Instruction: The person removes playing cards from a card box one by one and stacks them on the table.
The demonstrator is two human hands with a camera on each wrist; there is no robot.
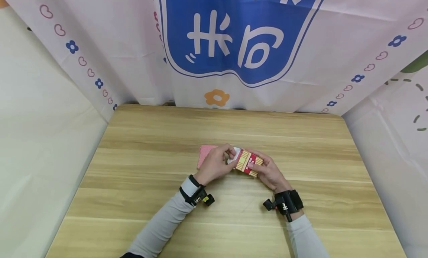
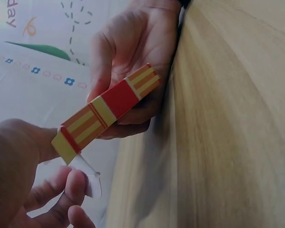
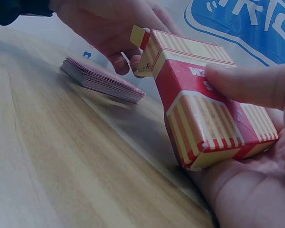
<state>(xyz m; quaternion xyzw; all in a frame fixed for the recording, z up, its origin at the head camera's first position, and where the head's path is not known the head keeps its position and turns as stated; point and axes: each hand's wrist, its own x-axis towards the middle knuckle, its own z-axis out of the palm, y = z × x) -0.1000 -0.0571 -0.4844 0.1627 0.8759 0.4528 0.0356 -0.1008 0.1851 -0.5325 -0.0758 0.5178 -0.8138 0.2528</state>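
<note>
A red, yellow and striped playing-card box (image 1: pixel 246 162) is held above the table by my right hand (image 1: pixel 271 175), its thumb across the printed front and its fingers behind. The box's end toward my left hand (image 1: pixel 215 164) is open, with a white-lined flap (image 2: pixel 92 183) and a small yellow side tab (image 3: pixel 138 36) sticking out. My left thumb and curled fingers are around that flap at the open end. A stack of playing cards (image 3: pixel 102 81) with pink patterned backs lies on the table beyond my left hand, which partly covers it in the head view.
The wood-grain table (image 1: pixel 150 139) extends around both hands. A printed curtain (image 1: pixel 133 64) hangs along its far edge, with pale cloth at both sides. Black wrist straps with small cameras (image 1: pixel 208 199) sit on both wrists.
</note>
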